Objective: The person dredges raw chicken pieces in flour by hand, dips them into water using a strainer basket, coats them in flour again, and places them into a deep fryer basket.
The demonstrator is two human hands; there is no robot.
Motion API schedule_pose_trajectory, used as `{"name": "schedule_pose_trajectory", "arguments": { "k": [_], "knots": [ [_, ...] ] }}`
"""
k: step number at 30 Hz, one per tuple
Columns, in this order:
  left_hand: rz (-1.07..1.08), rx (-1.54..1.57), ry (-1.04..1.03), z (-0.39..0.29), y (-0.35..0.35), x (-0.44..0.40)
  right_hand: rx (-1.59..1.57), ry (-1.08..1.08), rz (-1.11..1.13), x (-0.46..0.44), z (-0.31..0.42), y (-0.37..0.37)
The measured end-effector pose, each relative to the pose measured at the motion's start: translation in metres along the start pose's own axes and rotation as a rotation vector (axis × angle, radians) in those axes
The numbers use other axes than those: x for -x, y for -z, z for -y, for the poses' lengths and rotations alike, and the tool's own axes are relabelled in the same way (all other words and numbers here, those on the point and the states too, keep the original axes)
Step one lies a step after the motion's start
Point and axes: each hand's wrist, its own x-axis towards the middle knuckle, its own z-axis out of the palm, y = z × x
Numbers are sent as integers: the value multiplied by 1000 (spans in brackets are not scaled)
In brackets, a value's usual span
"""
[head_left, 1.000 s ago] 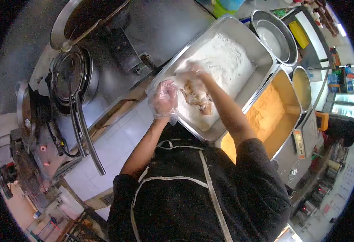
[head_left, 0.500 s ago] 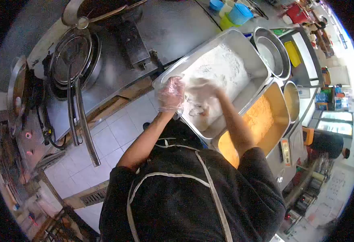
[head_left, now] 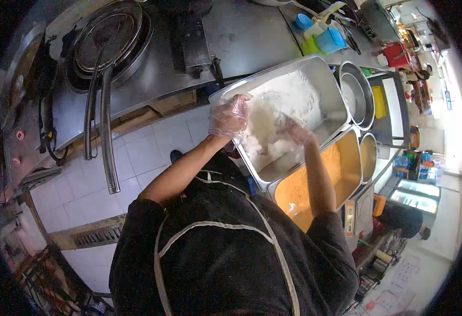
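Note:
A deep metal tray (head_left: 328, 128) holds white flour (head_left: 302, 89). My left hand (head_left: 230, 116), in a clear plastic glove, is at the tray's left rim with its fingers curled; whether anything is in them is hidden. Over the flour, my right hand (head_left: 291, 130) is smeared by motion, so its fingers cannot be made out. Between the hands lies a pale floured heap (head_left: 262, 124), blurred. Alongside stands a second tray (head_left: 353, 179) with orange crumbs (head_left: 299, 192).
Round metal bowls (head_left: 365, 95) stand beyond the trays. Long-handled strainers (head_left: 107, 131) overhang the counter at left. Blue tubs (head_left: 331, 40) stand at the back. A scale (head_left: 350, 218) is beside the orange tray. A person in dark clothes (head_left: 402, 220) is at far right.
The view has shifted, showing more of the floor and back counter. My right hand has moved from the upper part of the flour toward the tray's near right side. The food pieces look whiter and blurred.

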Motion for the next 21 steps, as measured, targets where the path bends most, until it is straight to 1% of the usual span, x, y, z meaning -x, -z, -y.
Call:
{"name": "schedule_pose_trajectory", "arguments": {
  "k": [2, 3, 4, 5, 6, 7, 8, 9, 11, 12, 13, 15, 16, 18, 20, 21],
  "knots": [
    [-35, 8, -19, 6, -4, 0, -252, -112, 114, 27, 50, -17],
    [-62, 18, -45, 7, -6, 1, 82, -243, 32, 35, 93, -49],
    [-55, 27, -51, 5, -8, 1, 254, -301, -16, 27, 88, -54],
    [-98, 52, -87, 4, -9, -1, 420, -370, -55, 19, 83, -60],
    [-141, 73, -119, 4, -8, -1, 522, -86, 86, -18, 28, -59],
    [-134, 72, -116, 3, -6, 2, 565, 52, 157, -24, 12, -64],
    [-103, -4, -63, 1, -4, 2, 603, 193, 221, -31, -3, -68],
    [-75, -78, -12, -2, -4, 0, 519, 201, 163, -25, 6, -78],
    [-60, -112, -45, -5, -2, -1, 399, 15, 345, -32, 24, -79],
    [-47, -155, -77, -4, 2, 0, 397, 18, 339, -41, 18, -76],
    [-48, -154, -88, -1, 1, 2, 525, 241, 500, -53, 0, -70],
    [-62, -94, -73, 8, -7, 0, 680, 475, 648, -64, -20, -58],
    [-81, -93, -86, 6, -5, -4, 544, 505, 514, -60, -30, -60],
    [18, -160, -19, 2, -1, -1, 408, 536, 394, -68, -42, -56],
    [46, -155, 23, -7, 10, -2, 795, 454, -40, -78, -51, -50],
    [52, -151, 34, -8, 10, -2, 341, 29, -41, -62, -14, -46]
  ]
}}
